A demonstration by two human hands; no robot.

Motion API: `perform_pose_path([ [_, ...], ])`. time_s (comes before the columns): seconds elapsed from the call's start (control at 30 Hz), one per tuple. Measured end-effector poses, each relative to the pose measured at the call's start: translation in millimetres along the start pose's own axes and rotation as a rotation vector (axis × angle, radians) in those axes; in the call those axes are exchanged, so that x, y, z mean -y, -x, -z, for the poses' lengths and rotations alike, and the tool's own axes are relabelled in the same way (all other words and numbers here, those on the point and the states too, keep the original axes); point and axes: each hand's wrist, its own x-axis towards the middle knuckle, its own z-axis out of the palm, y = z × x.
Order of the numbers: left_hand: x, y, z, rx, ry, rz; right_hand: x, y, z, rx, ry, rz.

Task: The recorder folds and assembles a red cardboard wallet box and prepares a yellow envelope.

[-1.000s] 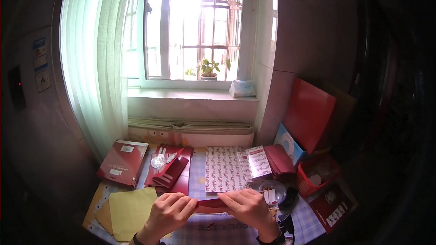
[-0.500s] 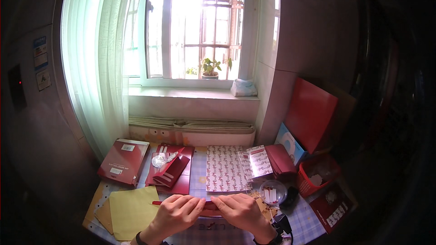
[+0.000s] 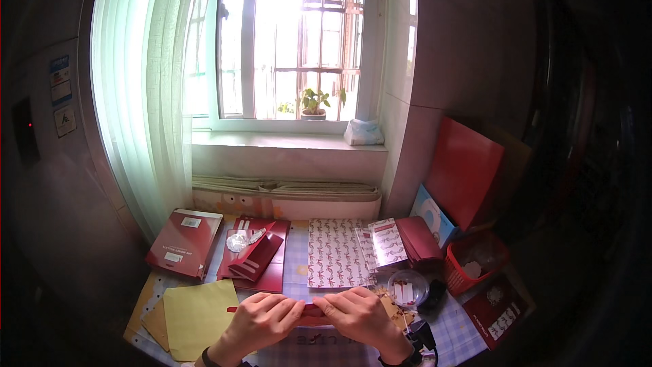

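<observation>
At the table's near edge, my left hand [image 3: 261, 319] and my right hand [image 3: 360, 316] face each other, fingers bent and thumbs inward. Between them they grip a dark red folded piece [image 3: 312, 312], thin like card or paper; most of it is hidden by the fingers. A narrow red end [image 3: 231, 309] pokes out left of my left hand; whether it belongs to the same piece I cannot tell. Just left lies a yellow sheet [image 3: 200, 316] over a brown one. Beyond my right hand stands a clear round tub [image 3: 408, 289] with small white pieces in it.
Across the table's back are a dark red box [image 3: 183, 242], red folders [image 3: 273, 275] with crumpled foil, a patterned sheet [image 3: 336, 253] and a dark red case [image 3: 418, 239]. At right stand a red basket [image 3: 468, 282] and a red panel [image 3: 468, 170]. A black cable [image 3: 424, 333] lies near my right wrist.
Both hands keep their grip in almost the same place. The red piece between them has tilted slightly, and the fingers have shifted a little.
</observation>
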Motion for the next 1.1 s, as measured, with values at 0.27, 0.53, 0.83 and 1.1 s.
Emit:
perform_pose_path([
  [0.27, 1.9, -1.2, 3.2, -0.012, 0.026, 0.01, -3.3, -3.5, 3.9, -0.034, -0.008, 0.026],
  [0.53, 5.0, -1.0, 5.7, -0.004, 0.025, 0.006, -9.4, 0.6, 12.5, -0.034, -0.038, -0.045],
  [0.83, 7.5, 0.3, 3.9, -0.005, 0.032, -0.009, -10.8, -0.2, 11.3, -0.027, -0.006, -0.007],
  [1.1, 8.2, 1.8, 3.6, -0.006, 0.045, -0.015, -9.4, 0.1, 10.6, -0.034, 0.024, 0.002],
])
